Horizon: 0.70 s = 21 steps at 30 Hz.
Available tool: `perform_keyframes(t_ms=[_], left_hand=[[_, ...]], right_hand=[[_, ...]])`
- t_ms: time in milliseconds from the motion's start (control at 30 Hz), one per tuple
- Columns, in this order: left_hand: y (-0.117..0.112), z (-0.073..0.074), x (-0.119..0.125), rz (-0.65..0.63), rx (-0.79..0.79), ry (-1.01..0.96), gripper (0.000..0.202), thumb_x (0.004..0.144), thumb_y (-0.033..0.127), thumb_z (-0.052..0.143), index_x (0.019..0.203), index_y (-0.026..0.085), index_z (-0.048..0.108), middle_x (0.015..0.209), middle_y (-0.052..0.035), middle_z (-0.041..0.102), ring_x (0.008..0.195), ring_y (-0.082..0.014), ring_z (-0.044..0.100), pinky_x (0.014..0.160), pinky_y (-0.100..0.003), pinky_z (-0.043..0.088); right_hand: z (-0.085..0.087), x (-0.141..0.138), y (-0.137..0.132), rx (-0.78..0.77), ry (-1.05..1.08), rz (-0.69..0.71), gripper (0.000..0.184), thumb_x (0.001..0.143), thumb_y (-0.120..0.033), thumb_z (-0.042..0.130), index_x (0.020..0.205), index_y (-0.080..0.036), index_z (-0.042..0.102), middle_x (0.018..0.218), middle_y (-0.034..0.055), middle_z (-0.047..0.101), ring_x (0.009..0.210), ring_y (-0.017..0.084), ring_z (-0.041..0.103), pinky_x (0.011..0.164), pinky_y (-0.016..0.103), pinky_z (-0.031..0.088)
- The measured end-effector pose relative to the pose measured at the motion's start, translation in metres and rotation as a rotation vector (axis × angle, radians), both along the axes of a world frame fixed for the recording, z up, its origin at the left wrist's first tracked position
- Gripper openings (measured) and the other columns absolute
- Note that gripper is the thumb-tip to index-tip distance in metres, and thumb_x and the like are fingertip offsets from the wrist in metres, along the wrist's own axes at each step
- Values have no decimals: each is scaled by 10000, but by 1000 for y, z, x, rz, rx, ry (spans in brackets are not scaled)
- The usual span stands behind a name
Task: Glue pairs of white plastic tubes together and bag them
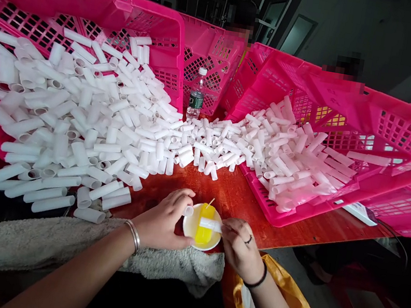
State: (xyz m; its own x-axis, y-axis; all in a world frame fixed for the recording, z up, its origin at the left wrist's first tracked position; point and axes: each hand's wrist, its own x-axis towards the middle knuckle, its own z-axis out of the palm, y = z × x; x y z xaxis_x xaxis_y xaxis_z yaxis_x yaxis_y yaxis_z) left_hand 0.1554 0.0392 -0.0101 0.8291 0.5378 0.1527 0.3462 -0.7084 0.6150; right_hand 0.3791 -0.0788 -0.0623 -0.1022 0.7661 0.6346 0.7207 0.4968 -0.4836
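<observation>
My left hand point(165, 221), with a silver bangle at its wrist, is closed around a short white tube point(188, 211) whose end shows by the fingertips. Between the fingers of my right hand point(243, 247) is another white tube point(210, 224), lying level over a yellow block point(203, 235); I cannot tell whether it touches. The block looks like a sponge and rests on a small white dish point(187, 227) between my hands. A thin stick point(211, 202) pokes up at the block's far edge.
Pink crates tipped on their sides, one at left point(146, 12) and one at right point(277, 216), spill many white tubes point(78, 112) onto the reddish table point(180, 184). A water bottle point(197, 95) stands between them. Nearby lie a grey towel point(77, 237) and a yellow sack point(285, 288). People sit beyond.
</observation>
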Motion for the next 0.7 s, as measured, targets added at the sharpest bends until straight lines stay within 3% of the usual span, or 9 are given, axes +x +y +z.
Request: perform_keyframes(t_ms=[100,233,333,400,567,700], left_hand=[[-7,13,-2,-3,7,35,154,914,220,416,1054,172,462,1044,-91,575,962,-205,581,837,-357,495],[-17,30,-3,-31,209,20,220,925,199,433,1137,174,488,1028,-84,613,950,-218,583,831,-374,505],[-20,36,-6,-4,415,31,246,912,180,434,1141,165,525,988,-90,634,907,-237,580,826,-430,509],[-22,38,-10,10,471,49,250,905,171,431,1128,165,545,956,-89,640,874,-238,579,807,-441,514],[-33,44,-17,36,348,26,261,903,158,443,1152,175,523,987,-77,617,909,-222,565,793,-382,515],[-42,50,-22,9,328,6,240,916,181,454,1148,178,519,983,-73,611,907,-224,559,803,-381,498]], right_hand=[[14,-11,-2,-88,346,-78,188,896,-196,539,1080,-233,550,1011,91,629,942,213,616,792,376,543],[45,-26,-4,-325,591,-31,178,901,-331,554,1025,-209,592,905,68,658,777,172,636,676,294,559],[65,-28,-6,-458,614,4,212,891,-372,568,985,-190,622,851,54,668,712,154,630,624,261,549],[74,-26,-8,-472,572,7,203,884,-364,579,970,-187,633,858,53,672,740,156,635,647,256,546],[86,-26,-16,-392,467,30,169,888,-314,580,985,-191,644,922,74,673,830,181,645,728,288,544],[94,-32,-22,-450,538,72,178,880,-320,588,986,-186,638,887,64,664,770,168,643,684,285,556]])
